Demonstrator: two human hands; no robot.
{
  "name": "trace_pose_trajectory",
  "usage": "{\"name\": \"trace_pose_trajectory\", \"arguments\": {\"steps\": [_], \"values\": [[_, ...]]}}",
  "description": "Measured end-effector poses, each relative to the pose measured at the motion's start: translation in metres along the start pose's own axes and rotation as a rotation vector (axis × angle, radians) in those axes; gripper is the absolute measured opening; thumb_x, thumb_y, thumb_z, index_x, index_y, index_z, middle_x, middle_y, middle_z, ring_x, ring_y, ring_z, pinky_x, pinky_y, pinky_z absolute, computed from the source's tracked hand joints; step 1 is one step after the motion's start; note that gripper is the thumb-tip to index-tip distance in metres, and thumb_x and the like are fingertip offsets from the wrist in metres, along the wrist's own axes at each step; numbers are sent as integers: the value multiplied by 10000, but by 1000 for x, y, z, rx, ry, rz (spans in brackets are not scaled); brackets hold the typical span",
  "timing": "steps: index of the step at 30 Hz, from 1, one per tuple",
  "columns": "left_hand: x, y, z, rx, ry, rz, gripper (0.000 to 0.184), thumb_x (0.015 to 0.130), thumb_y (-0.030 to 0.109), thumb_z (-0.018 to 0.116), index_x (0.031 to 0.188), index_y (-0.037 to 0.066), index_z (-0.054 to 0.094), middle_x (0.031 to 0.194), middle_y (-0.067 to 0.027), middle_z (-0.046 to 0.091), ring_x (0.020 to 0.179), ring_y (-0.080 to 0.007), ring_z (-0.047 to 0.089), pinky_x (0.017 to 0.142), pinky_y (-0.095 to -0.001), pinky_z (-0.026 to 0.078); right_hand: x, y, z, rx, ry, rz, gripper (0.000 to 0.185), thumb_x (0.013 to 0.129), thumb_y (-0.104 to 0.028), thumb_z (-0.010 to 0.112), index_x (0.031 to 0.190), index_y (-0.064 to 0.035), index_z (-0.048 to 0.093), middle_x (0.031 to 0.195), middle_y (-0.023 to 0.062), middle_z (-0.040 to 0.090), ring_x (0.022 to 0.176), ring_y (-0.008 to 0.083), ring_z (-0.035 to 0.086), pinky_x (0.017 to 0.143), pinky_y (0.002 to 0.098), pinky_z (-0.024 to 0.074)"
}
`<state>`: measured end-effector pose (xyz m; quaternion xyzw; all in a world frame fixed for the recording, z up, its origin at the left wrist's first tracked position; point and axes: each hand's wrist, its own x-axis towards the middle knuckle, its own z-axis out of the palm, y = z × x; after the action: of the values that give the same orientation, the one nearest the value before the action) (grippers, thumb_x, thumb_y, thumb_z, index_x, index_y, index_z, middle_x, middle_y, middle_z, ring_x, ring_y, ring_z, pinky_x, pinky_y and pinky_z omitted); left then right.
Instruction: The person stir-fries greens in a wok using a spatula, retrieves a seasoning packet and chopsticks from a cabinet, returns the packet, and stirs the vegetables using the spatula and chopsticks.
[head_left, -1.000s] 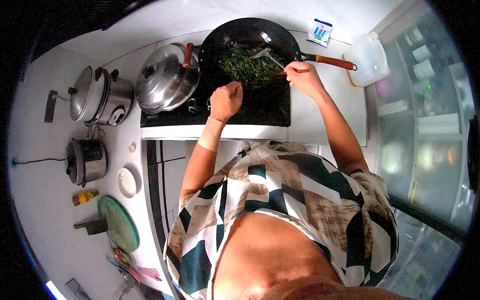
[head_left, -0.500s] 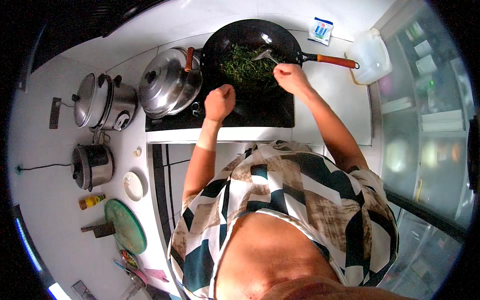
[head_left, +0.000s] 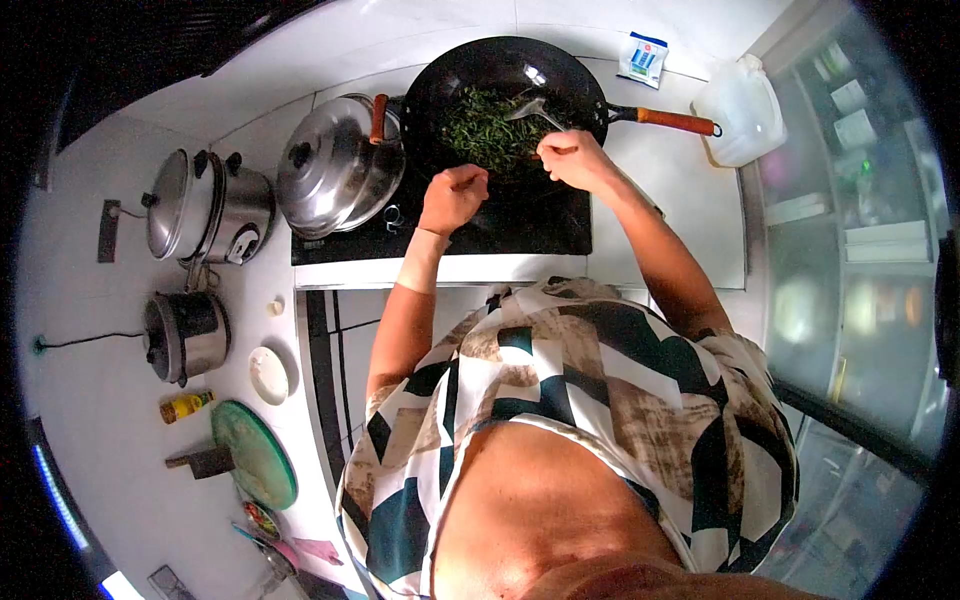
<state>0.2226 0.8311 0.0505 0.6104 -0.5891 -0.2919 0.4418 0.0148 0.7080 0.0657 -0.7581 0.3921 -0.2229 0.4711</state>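
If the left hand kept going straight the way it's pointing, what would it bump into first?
Probably the black wok or the greens in it, just ahead of the left hand. How high the hand is, I can't tell.

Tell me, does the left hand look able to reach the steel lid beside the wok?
Probably yes: the lid sits near the left hand, with nothing visible blocking the way, though whether this hand holds something is unclear.
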Motion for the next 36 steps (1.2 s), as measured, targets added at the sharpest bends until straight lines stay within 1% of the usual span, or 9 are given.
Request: {"name": "trace_pose_trajectory", "arguments": {"steps": [4,9,13,20,24,25,28,32,36], "values": [[-14,33,-14,540,181,30,120,781,188,601,830,104,671,701,-159,629,648,-347,607,560,-346,488,-20,-3,-35,-154,106,43,144,861,-110,533,844,-17,642,651,16,586,555,84,555,512,233,459],[-5,48,2,-56,25,11,149,867,89,550,935,4,652,693,-100,654,623,-157,645,575,-275,493,-40,-25,-50,73,134,50,153,849,-147,546,791,-46,646,586,10,585,529,95,574,485,250,454],[6,22,25,453,73,171,110,812,184,575,841,112,652,708,-148,632,671,-352,617,565,-420,497,-24,19,-34,-104,124,29,155,838,-151,534,793,-57,648,579,51,584,521,117,582,503,277,458],[9,30,30,53,20,123,105,805,174,581,833,103,655,696,-144,628,659,-344,620,559,-405,495,-35,-5,-41,123,59,100,166,852,-160,547,783,-28,622,602,40,595,549,110,582,518,272,472],[13,20,22,380,82,111,121,813,182,583,844,104,670,717,-138,639,651,-316,632,572,-360,499,-41,-14,-49,114,75,85,175,862,-155,548,794,-11,621,619,29,600,550,106,578,515,260,472],[13,6,21,232,36,95,188,888,127,552,957,-24,642,698,-76,654,600,-117,604,544,-257,473,-42,-12,-53,107,94,77,176,864,-151,545,793,-10,622,620,30,600,551,106,577,513,259,471],[15,28,19,-102,-89,-31,185,884,125,557,958,-21,643,698,-84,654,606,-122,617,535,-261,470,-42,-8,-54,96,78,89,192,862,-171,549,790,-13,629,594,29,591,525,108,571,503,261,468],[13,24,20,566,125,182,163,847,150,561,886,30,665,677,-93,662,623,-206,657,568,-305,500,-37,-1,-47,47,35,70,170,841,-175,558,783,-35,633,551,37,569,480,123,559,494,272,464],[11,28,18,19,50,-30,163,836,155,558,881,43,667,686,-98,662,629,-225,660,578,-305,503,-38,-1,-47,30,61,63,141,818,-158,559,749,-53,622,527,63,540,452,140,543,471,295,440]]}}
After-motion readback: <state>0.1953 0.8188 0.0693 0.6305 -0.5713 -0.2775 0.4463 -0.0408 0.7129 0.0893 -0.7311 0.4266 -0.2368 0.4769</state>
